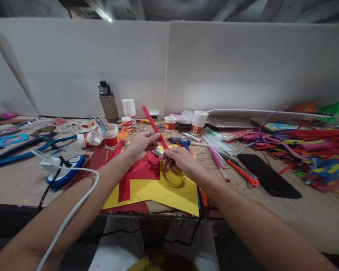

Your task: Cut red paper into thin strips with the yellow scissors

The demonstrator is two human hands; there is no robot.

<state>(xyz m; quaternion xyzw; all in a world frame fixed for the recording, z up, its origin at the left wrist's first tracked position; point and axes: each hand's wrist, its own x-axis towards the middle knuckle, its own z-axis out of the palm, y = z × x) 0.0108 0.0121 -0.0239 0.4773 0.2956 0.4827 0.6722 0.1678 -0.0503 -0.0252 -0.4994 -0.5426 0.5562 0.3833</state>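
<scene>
A folded red paper strip (149,117) slants up and away above the work area. My left hand (142,145) pinches it along its middle. Its lower end is between the thumb and fingers of my right hand (180,160). Just below my right hand are yellow-handled scissors (173,183), with part of a blade showing between the hands; I cannot tell whether the hand touches them. Underneath lie red paper (144,169) and yellow sheets (147,192), with a narrow red piece across the yellow.
Paper cups (110,137) stand on the left, more cups (199,122) behind. A blue power strip (66,173) has a white cable crossing my left forearm. Rightward lie markers (217,156), an orange cutter (244,173), a black phone (268,175) and colourful strips (313,146). White panels (101,56) close the back.
</scene>
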